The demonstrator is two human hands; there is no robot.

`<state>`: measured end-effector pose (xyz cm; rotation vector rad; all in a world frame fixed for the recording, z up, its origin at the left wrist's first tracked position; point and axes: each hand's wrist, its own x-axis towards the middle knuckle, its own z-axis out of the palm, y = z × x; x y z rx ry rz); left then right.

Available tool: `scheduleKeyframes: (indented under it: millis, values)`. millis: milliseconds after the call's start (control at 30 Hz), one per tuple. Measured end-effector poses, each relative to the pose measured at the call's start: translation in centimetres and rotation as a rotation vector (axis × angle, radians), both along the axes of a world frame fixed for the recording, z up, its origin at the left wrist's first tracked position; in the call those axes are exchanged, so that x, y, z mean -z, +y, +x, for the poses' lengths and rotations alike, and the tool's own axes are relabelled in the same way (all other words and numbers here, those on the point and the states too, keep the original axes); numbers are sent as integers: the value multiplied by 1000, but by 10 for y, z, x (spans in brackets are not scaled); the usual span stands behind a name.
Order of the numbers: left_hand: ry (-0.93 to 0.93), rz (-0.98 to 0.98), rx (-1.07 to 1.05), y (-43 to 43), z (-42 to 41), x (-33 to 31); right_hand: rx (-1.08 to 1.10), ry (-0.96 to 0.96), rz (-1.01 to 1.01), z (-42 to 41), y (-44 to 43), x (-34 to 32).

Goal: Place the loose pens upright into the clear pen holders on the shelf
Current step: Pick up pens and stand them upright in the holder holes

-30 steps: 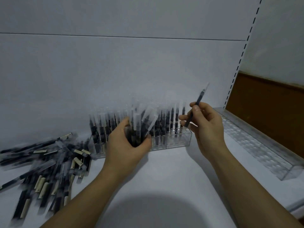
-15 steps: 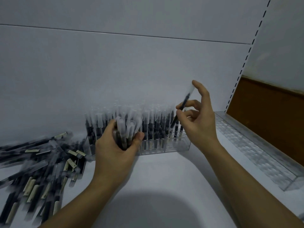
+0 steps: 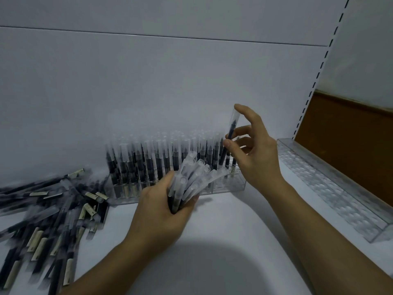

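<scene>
A clear pen holder stands against the white back wall, packed with several upright black pens with clear caps. My left hand grips a fanned bundle of pens just in front of the holder. My right hand pinches a single black pen near-upright over the holder's right end, its lower tip among the standing pens. A loose pile of pens lies on the shelf at the left.
A second clear holder, holding no pens, runs along the right side of the white shelf. A slotted upright and a brown panel stand behind it. My shadow falls on the shelf's front.
My right hand carried the single pen down and left over the holder's right end and turned it more upright. My left hand tilted its bundle so the caps fan to the right.
</scene>
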<state>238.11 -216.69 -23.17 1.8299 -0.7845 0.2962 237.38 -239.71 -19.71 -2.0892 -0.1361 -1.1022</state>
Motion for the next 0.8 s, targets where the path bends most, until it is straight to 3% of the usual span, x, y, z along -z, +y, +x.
scheduleKeyframes:
  millis: [800]
  values:
    - [333, -203, 79, 1, 1, -12, 121, 116, -131, -3, 4, 14]
